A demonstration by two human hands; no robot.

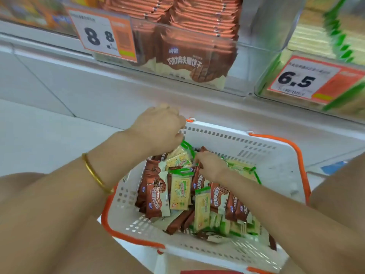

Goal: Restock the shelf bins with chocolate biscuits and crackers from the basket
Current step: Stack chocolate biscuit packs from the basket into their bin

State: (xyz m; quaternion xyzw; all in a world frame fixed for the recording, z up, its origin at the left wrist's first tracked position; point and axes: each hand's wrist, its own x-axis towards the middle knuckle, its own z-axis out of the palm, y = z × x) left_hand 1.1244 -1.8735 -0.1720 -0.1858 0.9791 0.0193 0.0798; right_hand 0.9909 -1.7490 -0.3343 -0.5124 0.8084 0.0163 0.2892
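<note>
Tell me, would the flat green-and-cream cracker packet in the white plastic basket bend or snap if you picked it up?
The flat green-and-cream cracker packet probably stays stiff: it looks straight and unbent. It likely feels light, being thin. Its shiny wrapper may be slippery, and the square crackers showing through could crack if squeezed.

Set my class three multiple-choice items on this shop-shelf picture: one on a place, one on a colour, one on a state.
1. The 8.8 price tag hangs on: A the chocolate biscuit bin; B a door; C a trolley.
2. The basket's rim is: A blue; B orange; C black.
3. The basket is: A empty; B holding both kinds of pack; C holding crackers only.
Answers: 1 A, the tag sits on that bin's front; 2 B, orange edging tops the white walls; 3 B, brown biscuit packs and green cracker packs lie mixed inside.
</note>
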